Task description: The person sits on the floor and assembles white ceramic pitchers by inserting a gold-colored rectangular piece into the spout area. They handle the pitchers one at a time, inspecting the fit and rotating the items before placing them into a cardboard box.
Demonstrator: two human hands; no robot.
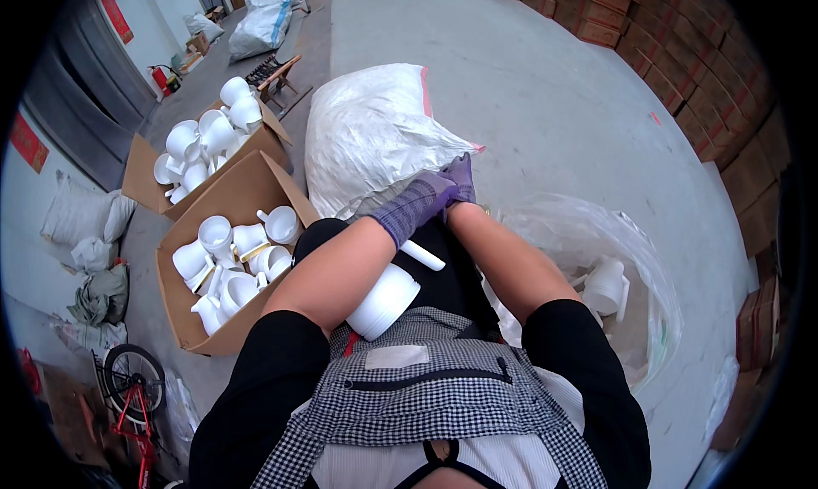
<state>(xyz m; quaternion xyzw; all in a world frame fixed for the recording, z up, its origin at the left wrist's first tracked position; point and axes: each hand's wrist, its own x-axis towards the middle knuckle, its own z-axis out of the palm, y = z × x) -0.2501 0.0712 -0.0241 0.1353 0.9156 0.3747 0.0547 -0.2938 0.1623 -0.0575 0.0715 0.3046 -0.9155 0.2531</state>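
Note:
My two hands meet in front of my lap, both in purple-grey knit gloves, at the near edge of a white woven sack [366, 131]. My left hand [422, 201] is closed, its fingers pressed against my right hand near the wrist. What it grips is hidden. The fingers of my right hand [461, 175] are bunched together, and I cannot make out anything in them. Across my lap lies a white plastic mug [383, 303], tipped over, its handle pointing toward the sack.
Left of my knees, a cardboard box [194, 325] holds several white mugs, with another filled box [143, 175] behind it. At right, a clear plastic bag [656, 293] contains more mugs. A small wooden stool [277, 76] stands beyond the boxes; stacked cartons [690, 71] line the right side.

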